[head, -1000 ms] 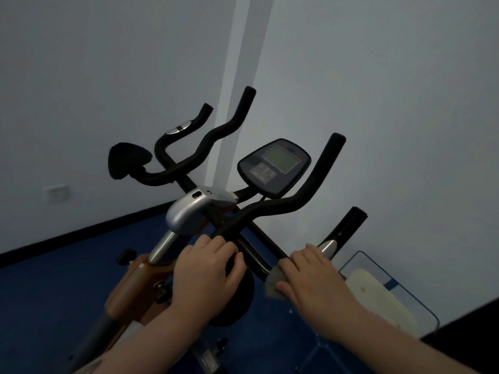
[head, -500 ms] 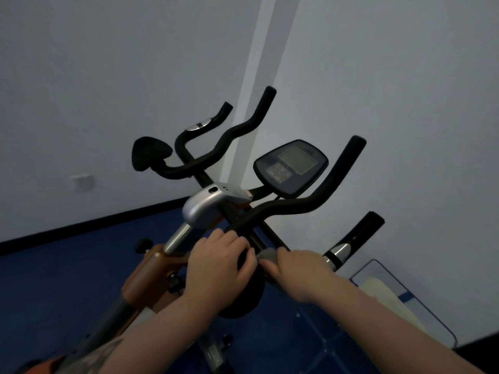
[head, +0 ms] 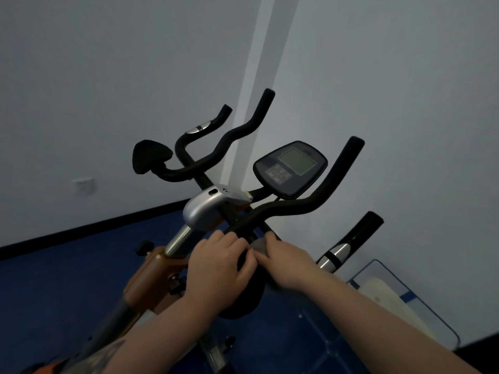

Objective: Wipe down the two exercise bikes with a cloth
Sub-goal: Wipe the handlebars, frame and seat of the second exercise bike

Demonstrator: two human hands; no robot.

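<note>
Grey cloth (head: pixel 259 245) under right hand's (head: pixel 290 263) fingers (head: pixel 271 240), touching left hand (head: pixel 218 268).

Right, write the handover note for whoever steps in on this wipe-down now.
Left hand: grips the black pad at the near end of the handlebar, steadying it.
Right hand: presses the grey cloth onto the bar beside the left hand.
Only one exercise bike is in view, facing the wall corner.
Done: cannot tell which parts are already wiped.
Left: likely the bar ends, the console, the frame and the second bike.
</note>
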